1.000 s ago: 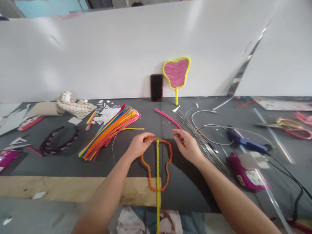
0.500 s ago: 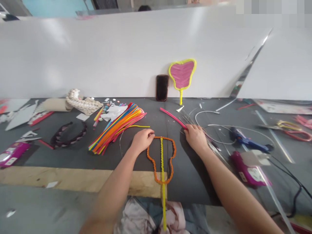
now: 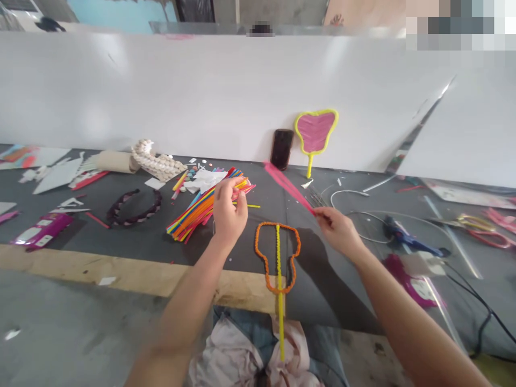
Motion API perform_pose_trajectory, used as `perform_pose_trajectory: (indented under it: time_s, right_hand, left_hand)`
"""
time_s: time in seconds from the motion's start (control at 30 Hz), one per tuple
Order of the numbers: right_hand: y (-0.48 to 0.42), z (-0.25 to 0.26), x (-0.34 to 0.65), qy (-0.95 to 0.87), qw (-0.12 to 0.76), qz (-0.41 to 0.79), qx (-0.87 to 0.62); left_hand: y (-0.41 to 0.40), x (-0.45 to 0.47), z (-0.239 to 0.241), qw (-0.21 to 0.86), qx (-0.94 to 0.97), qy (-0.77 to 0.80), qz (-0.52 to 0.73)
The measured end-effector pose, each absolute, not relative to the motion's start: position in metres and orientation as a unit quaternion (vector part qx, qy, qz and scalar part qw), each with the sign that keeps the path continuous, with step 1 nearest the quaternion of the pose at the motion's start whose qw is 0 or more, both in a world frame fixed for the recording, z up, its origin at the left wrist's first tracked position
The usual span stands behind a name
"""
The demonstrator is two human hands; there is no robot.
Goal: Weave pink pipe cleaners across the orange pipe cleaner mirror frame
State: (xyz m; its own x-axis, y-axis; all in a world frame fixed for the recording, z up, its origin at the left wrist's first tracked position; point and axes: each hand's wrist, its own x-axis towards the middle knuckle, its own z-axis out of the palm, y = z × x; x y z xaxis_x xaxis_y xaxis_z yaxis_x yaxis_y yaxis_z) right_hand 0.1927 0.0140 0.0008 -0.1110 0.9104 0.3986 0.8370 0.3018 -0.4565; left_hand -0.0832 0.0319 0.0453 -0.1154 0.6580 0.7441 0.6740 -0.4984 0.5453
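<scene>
My right hand [image 3: 336, 228] pinches the near end of a pink pipe cleaner [image 3: 288, 187], which slants up and left, blurred by motion. Raised over the table, my left hand [image 3: 230, 209] has its fingers curved and apart, with nothing visible in them. Behind it lies a bundle of coloured pipe cleaners [image 3: 201, 212], mostly orange, yellow, blue and red. Between my forearms an orange twisted outline [image 3: 257, 244] lies flat at the table's front edge. A yellow pipe-cleaner stem [image 3: 281, 317] runs down its middle and sticks out over my lap.
A finished pink fan shape with yellow rim [image 3: 316, 131] leans on the white board beside a phone [image 3: 282, 149]. A dark braided headband [image 3: 135, 209] lies left. Loose wires [image 3: 316, 198], a blue glue gun [image 3: 411, 236], scissors [image 3: 479, 223] and a magenta box [image 3: 411, 279] are right.
My right hand has lifted the pink pipe cleaner off the table. My left hand has risen away from the orange outline, its fingers opening. The camera view has shifted slightly.
</scene>
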Motion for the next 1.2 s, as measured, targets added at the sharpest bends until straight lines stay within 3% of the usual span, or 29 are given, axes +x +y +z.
perform_pose_trajectory:
  time_s: [0.1,0.3,0.53,0.77,1.2]
  right_hand:
    - [0.006,0.002,0.177,-0.801,0.262,0.124,-0.524]
    - [0.008,-0.01,0.161,-0.841,0.177,0.093,-0.502]
    - [0.011,-0.019,0.16,-0.81,0.244,0.104,-0.523]
    - [0.015,-0.02,0.157,-0.797,0.247,0.118,-0.538]
    - [0.015,-0.015,0.146,-0.762,0.188,0.112,-0.61]
  left_hand:
    - [0.018,-0.082,0.052,0.064,-0.736,-0.436,-0.514]
    - [0.021,-0.071,0.011,-0.015,-0.869,-0.388,-0.306]
    - [0.031,-0.071,-0.018,-0.09,-0.906,-0.375,-0.177]
    - [0.033,-0.072,-0.02,-0.125,-0.902,-0.372,-0.179]
    - [0.04,-0.074,-0.028,-0.012,-0.921,-0.336,-0.196]
